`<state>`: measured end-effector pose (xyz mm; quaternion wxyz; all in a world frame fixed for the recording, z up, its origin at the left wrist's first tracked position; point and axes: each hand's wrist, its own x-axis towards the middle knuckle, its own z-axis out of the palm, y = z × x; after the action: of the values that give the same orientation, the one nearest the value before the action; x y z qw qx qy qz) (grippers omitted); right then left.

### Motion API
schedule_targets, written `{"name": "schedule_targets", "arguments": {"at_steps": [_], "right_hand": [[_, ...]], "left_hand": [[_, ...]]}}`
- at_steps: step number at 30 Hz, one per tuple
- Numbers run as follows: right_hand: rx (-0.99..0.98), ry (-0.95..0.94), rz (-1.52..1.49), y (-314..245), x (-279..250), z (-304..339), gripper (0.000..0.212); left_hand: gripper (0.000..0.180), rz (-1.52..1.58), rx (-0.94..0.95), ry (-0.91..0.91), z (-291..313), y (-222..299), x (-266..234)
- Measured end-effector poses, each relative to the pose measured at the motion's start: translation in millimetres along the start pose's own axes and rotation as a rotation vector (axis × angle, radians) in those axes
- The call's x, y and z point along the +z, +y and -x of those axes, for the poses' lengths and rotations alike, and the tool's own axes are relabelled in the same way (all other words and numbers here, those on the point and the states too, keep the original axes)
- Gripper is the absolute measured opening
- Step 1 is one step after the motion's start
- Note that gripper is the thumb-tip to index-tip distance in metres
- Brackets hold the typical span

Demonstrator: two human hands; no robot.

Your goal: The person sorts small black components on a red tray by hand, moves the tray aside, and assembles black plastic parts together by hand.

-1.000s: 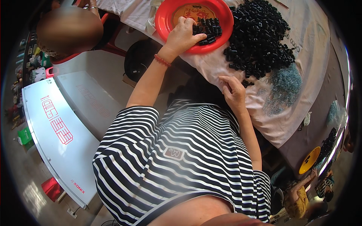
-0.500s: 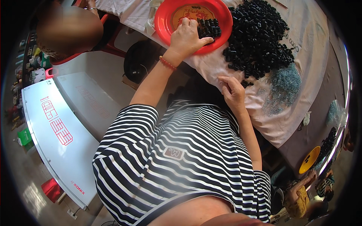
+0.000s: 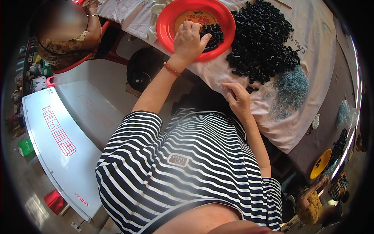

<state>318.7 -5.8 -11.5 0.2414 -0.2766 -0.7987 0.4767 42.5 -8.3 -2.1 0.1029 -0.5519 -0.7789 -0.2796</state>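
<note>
My left hand (image 3: 191, 40) is over a red plastic basin (image 3: 164, 34), beside small black cylindrical pieces (image 3: 213, 32) lined up in rows on its bottom. Its thumb is stretched away from the bent fingers and lies near the rows' left side; the fingertips are partly hidden. At the near edge of the cloth-covered table (image 3: 286, 136), my right hand (image 3: 237, 98) has its fingers curled and its thumb close to the index finger. Whatever it pinches, if anything, is too small to see. A big pile of loose black pieces (image 3: 263, 43) lies right of the basin.
Tiny clear bluish pieces (image 3: 293, 91) are heaped beside the black pile. Further right are a plastic bag (image 3: 346, 114) and a yellow basin (image 3: 320, 163), with people near it. Another person (image 3: 62, 41) sits at the far left. A white panel (image 3: 58, 144) stands at left.
My left hand has drawn slightly left, and its thumb has come up from the basin's near side, baring more of the rows. The seated person's head has shifted. My right hand stays bent near the edge.
</note>
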Motion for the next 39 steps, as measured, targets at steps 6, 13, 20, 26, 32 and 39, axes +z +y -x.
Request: {"name": "schedule_targets", "arguments": {"at_steps": [6, 13, 20, 26, 32, 39], "right_hand": [[0.013, -0.014, 0.007, -1.9, -1.2, -0.8, 0.032], [0.012, -0.016, 0.0, -2.2, -1.9, -0.4, 0.032], [0.011, -0.009, 0.001, -0.6, -0.2, -0.3, 0.032], [0.011, -0.012, -0.002, 0.8, -1.2, -0.2, 0.031], [0.007, -0.015, 0.004, 0.8, -0.4, -0.3, 0.031], [0.01, -0.014, 0.009, 0.5, -0.8, -0.2, 0.031]], "left_hand": [[0.057, 0.038, -0.052, -0.033, 2.2, -9.2, 16.7], [0.071, 0.106, 0.213, -0.059, -10.3, -3.4, 29.9], [0.057, 0.07, 0.335, -0.142, -21.3, -8.8, 28.7], [0.044, 0.008, 0.328, -0.176, -28.3, -2.4, 25.8], [0.038, 0.012, 0.398, -0.198, -34.9, -4.4, 27.4], [0.032, -0.023, 0.378, -0.248, -38.6, 1.3, 26.6]]}}
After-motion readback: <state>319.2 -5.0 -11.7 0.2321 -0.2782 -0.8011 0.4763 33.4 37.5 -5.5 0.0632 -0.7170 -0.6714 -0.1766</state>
